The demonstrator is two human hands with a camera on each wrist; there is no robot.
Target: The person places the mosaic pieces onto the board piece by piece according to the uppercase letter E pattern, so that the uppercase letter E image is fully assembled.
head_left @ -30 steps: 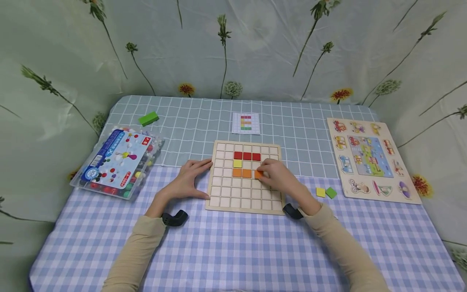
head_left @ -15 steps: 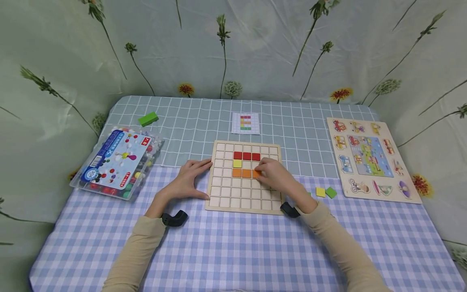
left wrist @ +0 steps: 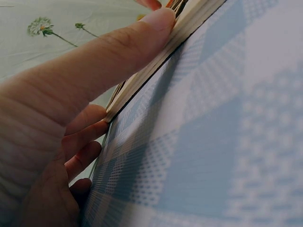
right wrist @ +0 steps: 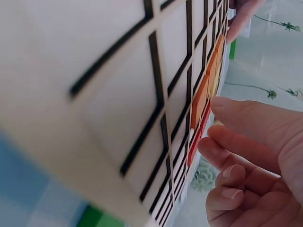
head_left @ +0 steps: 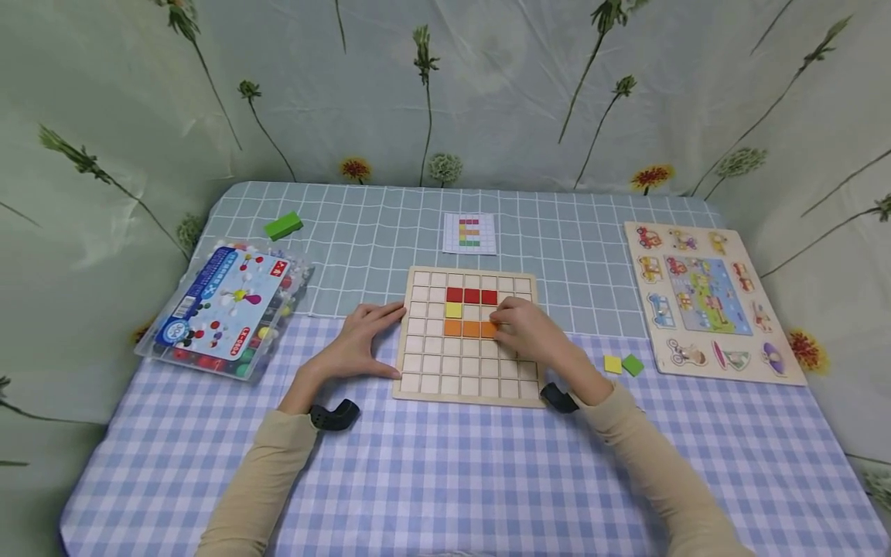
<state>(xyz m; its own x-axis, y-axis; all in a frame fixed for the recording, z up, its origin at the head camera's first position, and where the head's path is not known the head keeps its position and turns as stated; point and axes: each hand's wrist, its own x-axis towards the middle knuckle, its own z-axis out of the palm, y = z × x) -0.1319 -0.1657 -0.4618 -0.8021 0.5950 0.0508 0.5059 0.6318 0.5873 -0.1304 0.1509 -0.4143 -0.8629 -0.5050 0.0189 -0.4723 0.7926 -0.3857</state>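
Observation:
A wooden grid board (head_left: 431,391) lies flat mid-table. On it sit three red tiles (head_left: 471,296) in a row, a yellow tile (head_left: 453,310) below the left one, and a row of orange tiles (head_left: 470,329). My left hand (head_left: 355,348) rests against the board's left edge, thumb and fingers spread apart. My right hand (head_left: 529,333) is over the right end of the orange row, fingertips right at the rightmost orange tile. In the right wrist view that orange tile (right wrist: 200,104) lies flat in its cell, with the thumb and loosely bent fingers beside it, apart from each other.
A yellow tile (head_left: 612,364) and a green tile (head_left: 633,364) lie right of the board. A pattern card (head_left: 469,234) is behind it. A picture puzzle (head_left: 717,367) lies far right; a clear plastic case (head_left: 230,305) and a green block (head_left: 283,226) are at left.
The rightmost orange tile, tilted under my right fingertips a second ago, now lies level in its row. My right hand has shifted only slightly; my left hand stays put.

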